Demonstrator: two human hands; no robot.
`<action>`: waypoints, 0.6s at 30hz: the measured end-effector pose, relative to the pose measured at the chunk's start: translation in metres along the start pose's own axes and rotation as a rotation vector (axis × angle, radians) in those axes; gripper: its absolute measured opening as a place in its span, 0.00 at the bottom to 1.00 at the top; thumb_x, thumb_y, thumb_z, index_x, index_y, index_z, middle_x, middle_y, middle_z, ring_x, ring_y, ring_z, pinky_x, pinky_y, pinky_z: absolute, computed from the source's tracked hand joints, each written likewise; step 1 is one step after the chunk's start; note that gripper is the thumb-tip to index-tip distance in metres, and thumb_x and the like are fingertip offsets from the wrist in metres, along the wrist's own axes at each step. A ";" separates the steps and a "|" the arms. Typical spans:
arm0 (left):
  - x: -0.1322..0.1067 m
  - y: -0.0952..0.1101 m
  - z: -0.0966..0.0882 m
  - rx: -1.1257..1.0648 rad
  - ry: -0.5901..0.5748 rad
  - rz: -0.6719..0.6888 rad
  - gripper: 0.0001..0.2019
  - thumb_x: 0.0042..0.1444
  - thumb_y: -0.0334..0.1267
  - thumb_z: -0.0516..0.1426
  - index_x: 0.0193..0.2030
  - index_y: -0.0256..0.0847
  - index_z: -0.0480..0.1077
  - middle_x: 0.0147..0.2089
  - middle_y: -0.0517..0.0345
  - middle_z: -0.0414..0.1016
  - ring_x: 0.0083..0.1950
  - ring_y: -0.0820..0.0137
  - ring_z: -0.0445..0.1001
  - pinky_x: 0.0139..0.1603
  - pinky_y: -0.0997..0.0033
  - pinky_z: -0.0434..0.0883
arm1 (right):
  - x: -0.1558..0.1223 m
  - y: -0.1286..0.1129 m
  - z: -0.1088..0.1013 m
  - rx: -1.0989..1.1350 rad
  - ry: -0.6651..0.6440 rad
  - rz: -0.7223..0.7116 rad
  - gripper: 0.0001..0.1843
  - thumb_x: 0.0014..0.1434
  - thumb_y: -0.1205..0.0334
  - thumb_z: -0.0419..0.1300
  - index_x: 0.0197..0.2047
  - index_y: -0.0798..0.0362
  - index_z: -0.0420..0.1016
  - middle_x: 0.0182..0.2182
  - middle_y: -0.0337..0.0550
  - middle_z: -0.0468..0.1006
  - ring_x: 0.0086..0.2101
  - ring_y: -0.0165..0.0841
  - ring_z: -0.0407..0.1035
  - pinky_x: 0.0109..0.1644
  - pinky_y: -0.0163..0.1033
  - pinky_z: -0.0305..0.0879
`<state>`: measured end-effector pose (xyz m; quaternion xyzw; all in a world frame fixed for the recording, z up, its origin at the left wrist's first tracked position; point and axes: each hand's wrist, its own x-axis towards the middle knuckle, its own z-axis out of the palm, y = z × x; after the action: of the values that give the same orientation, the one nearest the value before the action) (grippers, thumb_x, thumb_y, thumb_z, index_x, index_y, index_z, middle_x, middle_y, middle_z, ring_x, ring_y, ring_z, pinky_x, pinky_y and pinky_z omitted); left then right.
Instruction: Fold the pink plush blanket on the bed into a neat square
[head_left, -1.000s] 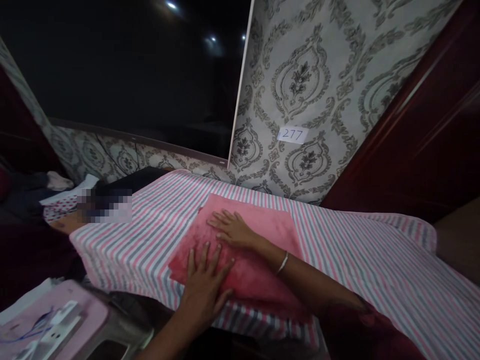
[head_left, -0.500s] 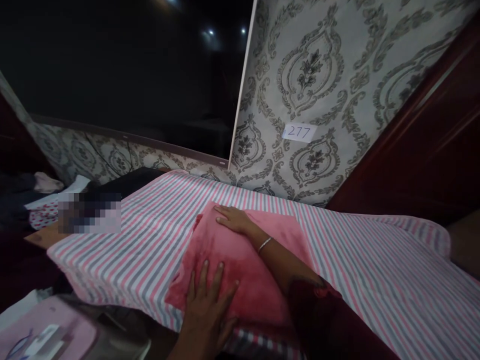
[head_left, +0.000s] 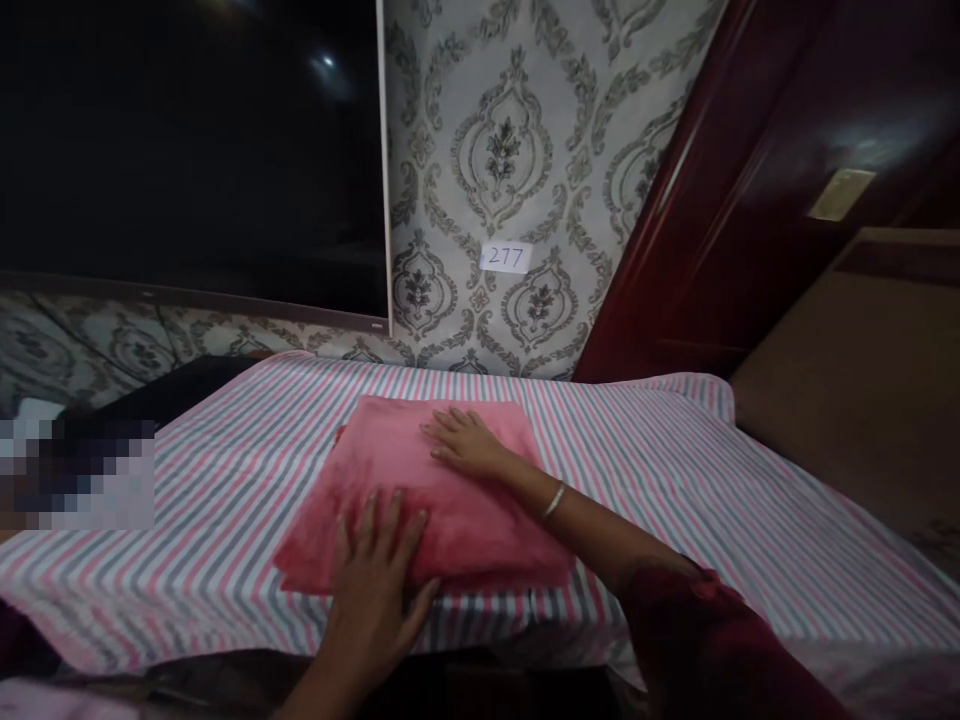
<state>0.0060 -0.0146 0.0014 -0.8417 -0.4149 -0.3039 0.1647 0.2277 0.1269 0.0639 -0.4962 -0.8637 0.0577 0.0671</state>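
A folded pink cloth [head_left: 390, 440] with a soft, plush-looking surface lies flat on a striped sheet [head_left: 630, 470] of pink, grey and white. My left hand [head_left: 379, 560] rests on the cloth's near left part, palm down, fingers spread. Farther back, toward the cloth's right side, my right hand [head_left: 469, 445] also lies flat on it with the fingers apart. A light bangle [head_left: 554, 499] circles my right wrist. Neither hand grips anything.
A large dark television screen [head_left: 187, 150] hangs at the back left. Patterned wallpaper bears a paper label [head_left: 507, 257] reading 277. On the right stand a dark red glossy panel [head_left: 697, 200] and a brown cardboard box [head_left: 862, 380].
The view has turned to the right, bringing the box into sight. My right hand has moved from the cloth's far left corner toward its right part; the left stays on the near side.
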 end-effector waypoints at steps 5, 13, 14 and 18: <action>0.039 0.060 0.011 -0.164 -0.221 0.192 0.33 0.56 0.45 0.60 0.69 0.44 0.61 0.69 0.43 0.64 0.71 0.50 0.59 0.71 0.38 0.50 | -0.059 0.030 -0.002 -0.018 -0.013 0.048 0.30 0.72 0.43 0.44 0.73 0.39 0.52 0.73 0.44 0.48 0.71 0.49 0.37 0.71 0.64 0.37; 0.025 0.097 0.051 -0.124 -0.187 0.160 0.44 0.50 0.46 0.65 0.73 0.56 0.52 0.77 0.46 0.45 0.76 0.39 0.40 0.69 0.31 0.46 | -0.044 0.056 0.009 -0.016 -0.012 0.089 0.33 0.70 0.39 0.44 0.74 0.36 0.48 0.74 0.38 0.43 0.71 0.52 0.34 0.70 0.67 0.35; 0.023 0.096 0.050 -0.120 -0.181 0.163 0.44 0.51 0.46 0.65 0.73 0.55 0.52 0.78 0.47 0.43 0.76 0.40 0.39 0.69 0.32 0.45 | -0.038 0.062 0.010 -0.006 -0.017 0.114 0.33 0.70 0.39 0.44 0.74 0.37 0.47 0.74 0.38 0.43 0.71 0.53 0.35 0.70 0.67 0.36; 0.023 0.094 0.045 -0.119 -0.182 0.175 0.41 0.53 0.46 0.63 0.72 0.55 0.54 0.78 0.49 0.41 0.77 0.42 0.37 0.70 0.33 0.47 | -0.015 0.084 0.014 0.056 -0.059 0.178 0.34 0.70 0.39 0.43 0.75 0.39 0.46 0.74 0.41 0.45 0.71 0.53 0.38 0.70 0.65 0.39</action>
<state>0.1090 -0.0341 -0.0202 -0.9071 -0.3341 -0.2349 0.1019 0.3042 0.1561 0.0351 -0.5669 -0.8159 0.1021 0.0502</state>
